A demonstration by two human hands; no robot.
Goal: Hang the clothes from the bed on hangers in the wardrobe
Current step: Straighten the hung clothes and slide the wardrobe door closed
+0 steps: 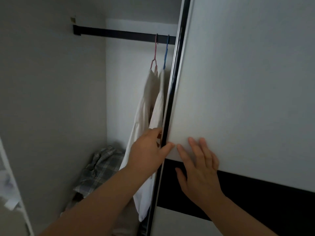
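Inside the open wardrobe a dark rail (119,33) carries a pink hanger (155,53) and a blue hanger (166,53), each with a white garment (144,120) hanging from it. My left hand (148,150) grips the metal edge of the sliding door (238,82), fingers behind the edge and thumb on the front. Beside it my right hand (199,167) lies flat on the white door panel with straight fingers.
A crumpled grey plaid cloth (100,169) lies on the wardrobe floor at the back left. The door has a black band (255,193) across its lower part. The wardrobe's left wall (51,99) is close by.
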